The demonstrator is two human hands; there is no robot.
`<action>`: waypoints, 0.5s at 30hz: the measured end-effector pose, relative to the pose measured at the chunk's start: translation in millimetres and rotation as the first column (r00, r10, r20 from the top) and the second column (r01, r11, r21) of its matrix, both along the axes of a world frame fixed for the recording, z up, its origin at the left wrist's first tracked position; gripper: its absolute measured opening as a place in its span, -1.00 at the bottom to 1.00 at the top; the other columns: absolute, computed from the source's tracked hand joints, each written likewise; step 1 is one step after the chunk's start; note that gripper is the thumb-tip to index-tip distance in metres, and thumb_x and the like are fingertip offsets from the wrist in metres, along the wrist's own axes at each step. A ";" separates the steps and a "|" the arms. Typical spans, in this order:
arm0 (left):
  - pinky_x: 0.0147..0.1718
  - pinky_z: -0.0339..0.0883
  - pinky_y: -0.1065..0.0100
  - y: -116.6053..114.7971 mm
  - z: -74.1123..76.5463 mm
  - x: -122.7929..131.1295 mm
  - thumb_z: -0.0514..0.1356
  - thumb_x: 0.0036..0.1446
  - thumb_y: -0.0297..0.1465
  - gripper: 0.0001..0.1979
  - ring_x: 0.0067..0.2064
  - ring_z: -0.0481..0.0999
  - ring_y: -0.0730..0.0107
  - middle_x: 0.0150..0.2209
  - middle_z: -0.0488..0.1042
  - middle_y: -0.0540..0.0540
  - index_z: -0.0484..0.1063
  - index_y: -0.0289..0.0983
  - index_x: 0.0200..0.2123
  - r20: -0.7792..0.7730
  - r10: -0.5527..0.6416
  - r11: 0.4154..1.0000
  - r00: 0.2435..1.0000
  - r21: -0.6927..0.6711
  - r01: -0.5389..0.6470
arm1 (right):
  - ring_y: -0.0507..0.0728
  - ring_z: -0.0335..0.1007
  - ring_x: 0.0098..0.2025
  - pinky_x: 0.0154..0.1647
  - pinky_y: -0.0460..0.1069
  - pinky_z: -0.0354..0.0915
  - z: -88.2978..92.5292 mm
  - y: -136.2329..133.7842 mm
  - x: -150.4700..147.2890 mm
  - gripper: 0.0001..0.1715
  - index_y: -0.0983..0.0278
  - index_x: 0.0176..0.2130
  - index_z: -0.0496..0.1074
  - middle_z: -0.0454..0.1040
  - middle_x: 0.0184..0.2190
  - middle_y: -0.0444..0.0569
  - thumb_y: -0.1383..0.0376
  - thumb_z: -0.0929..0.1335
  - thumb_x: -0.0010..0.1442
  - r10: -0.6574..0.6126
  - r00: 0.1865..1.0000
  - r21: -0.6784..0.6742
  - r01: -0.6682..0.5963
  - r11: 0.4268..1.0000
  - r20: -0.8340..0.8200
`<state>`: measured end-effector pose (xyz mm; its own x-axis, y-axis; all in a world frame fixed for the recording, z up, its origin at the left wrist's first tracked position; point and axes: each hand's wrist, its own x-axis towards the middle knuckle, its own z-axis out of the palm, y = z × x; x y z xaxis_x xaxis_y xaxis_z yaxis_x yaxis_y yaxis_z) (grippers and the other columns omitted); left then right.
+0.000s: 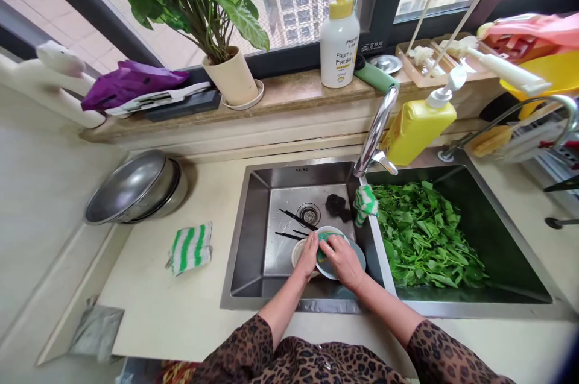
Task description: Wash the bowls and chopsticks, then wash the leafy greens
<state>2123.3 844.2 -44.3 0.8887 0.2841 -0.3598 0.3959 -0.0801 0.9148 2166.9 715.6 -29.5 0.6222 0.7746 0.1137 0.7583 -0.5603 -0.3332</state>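
Note:
In the left basin of the sink [280, 191], my left hand [308, 256] grips the left side of a white bowl [332, 274]. My right hand [347, 260] is closed on a green and yellow sponge [322, 253], pressed inside the bowl; the fingers partly cover it. More dishes lie beneath, including a light bowl [297, 250] on the left and a bluish-grey dish [359, 253] on the right. Dark chopsticks [289, 236] rest on the basin floor to the left. A black scrubber [337, 205] lies behind the bowl, near the drain [309, 214].
Leafy greens [425, 233] fill the right basin. A striped cloth [365, 203] hangs on the divider below the faucet [377, 131]; another striped cloth [192, 248] lies on the left counter near metal basins [131, 188]. A yellow pump bottle [418, 131] stands behind the sink.

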 end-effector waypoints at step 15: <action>0.17 0.13 0.10 31.8 12.5 6.7 -0.02 0.24 -0.17 -0.56 0.13 0.32 0.15 0.05 0.42 -0.21 0.37 -0.24 0.07 -0.005 -0.077 0.922 0.997 0.379 0.074 | 0.05 0.28 -0.49 -0.50 -0.11 0.18 0.3 -14.1 3.9 -0.75 0.26 -0.36 0.32 0.40 -0.51 -0.13 0.35 0.18 -0.11 -0.045 0.093 -0.008 0.369 0.929 -0.995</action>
